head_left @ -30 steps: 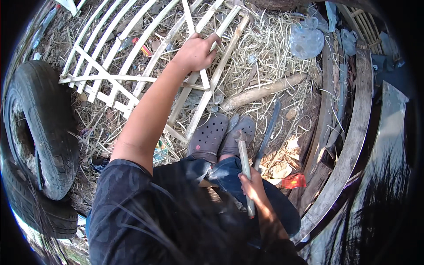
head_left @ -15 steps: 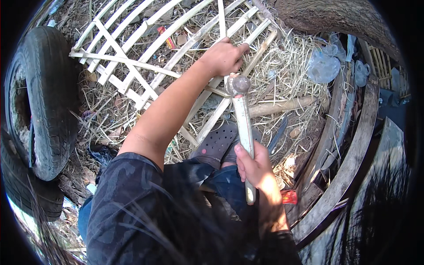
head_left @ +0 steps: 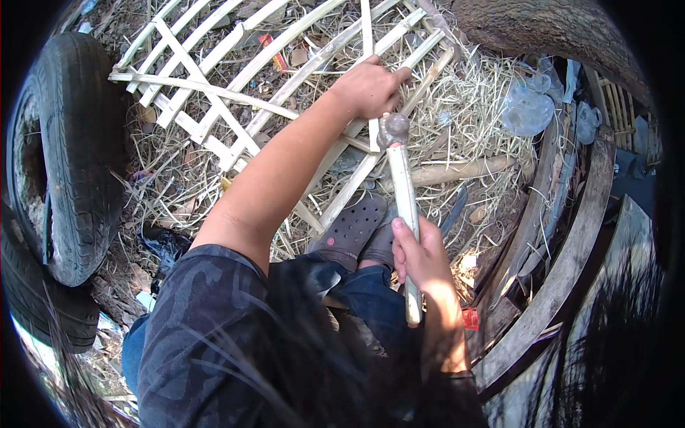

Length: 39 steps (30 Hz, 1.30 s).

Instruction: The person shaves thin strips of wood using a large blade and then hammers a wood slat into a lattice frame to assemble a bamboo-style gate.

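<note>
A lattice of pale split-bamboo strips (head_left: pixel 178 82) spreads over the ground from the upper left to the middle. My left hand (head_left: pixel 372 87) is closed around the lattice near its right side, where several strips cross. Its fingertips are partly hidden under the hand. Upright in my right hand (head_left: pixel 426 260) is a hammer (head_left: pixel 404 185) with a pale handle and a rounded, dull metal head. The hammer head is just below my left hand, beside a strip's end; whether it touches the strip, I cannot tell. My grey clogs (head_left: pixel 354 227) rest under the lattice's lower end.
Two worn tyres (head_left: pixel 82 164) stand at the left. Shavings (head_left: pixel 471 107) litter the ground around a round wooden pole (head_left: pixel 460 171). A thick trunk (head_left: pixel 549 25) crosses the upper right, near clear plastic bags (head_left: pixel 526 107). Weathered boards (head_left: pixel 571 278) lie to the right. A dark blade (head_left: pixel 455 210) lies beside the clogs.
My right hand and the hammer have shifted slightly up and to the right. My left hand still grips the lattice, appearing a little farther right in view.
</note>
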Each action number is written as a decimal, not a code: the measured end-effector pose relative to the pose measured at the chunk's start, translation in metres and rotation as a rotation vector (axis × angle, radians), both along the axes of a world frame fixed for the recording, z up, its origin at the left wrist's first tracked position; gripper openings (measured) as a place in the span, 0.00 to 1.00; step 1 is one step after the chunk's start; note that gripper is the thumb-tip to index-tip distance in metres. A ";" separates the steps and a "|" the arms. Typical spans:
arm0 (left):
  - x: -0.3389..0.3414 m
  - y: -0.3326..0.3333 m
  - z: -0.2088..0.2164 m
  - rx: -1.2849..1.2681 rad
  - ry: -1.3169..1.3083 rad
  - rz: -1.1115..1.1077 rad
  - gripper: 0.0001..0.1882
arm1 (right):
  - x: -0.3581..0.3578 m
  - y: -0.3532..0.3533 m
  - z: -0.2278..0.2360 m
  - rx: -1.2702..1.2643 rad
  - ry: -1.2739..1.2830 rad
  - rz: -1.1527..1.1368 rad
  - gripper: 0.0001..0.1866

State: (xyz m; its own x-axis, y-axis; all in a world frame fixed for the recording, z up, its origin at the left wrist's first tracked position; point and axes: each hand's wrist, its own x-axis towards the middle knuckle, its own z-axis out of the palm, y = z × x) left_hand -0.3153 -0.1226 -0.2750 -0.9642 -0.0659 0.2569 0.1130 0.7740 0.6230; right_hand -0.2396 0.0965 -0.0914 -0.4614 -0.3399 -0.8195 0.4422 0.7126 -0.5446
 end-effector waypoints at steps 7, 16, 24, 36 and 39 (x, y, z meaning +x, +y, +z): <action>-0.004 -0.005 0.012 -0.003 -0.129 -0.055 0.19 | 0.000 0.001 0.000 0.016 -0.014 0.046 0.17; -0.006 -0.001 0.001 -0.004 -0.006 -0.022 0.17 | -0.003 0.006 -0.012 0.017 0.012 0.044 0.18; -0.008 0.000 -0.002 -0.055 -0.017 -0.014 0.18 | -0.009 0.013 -0.014 -0.006 -0.036 0.006 0.20; -0.006 0.003 -0.002 -0.060 -0.066 -0.018 0.18 | -0.012 0.015 -0.003 -0.038 -0.061 -0.064 0.21; -0.008 0.003 -0.004 -0.061 -0.077 -0.017 0.18 | -0.011 0.015 0.000 -0.066 -0.080 -0.118 0.21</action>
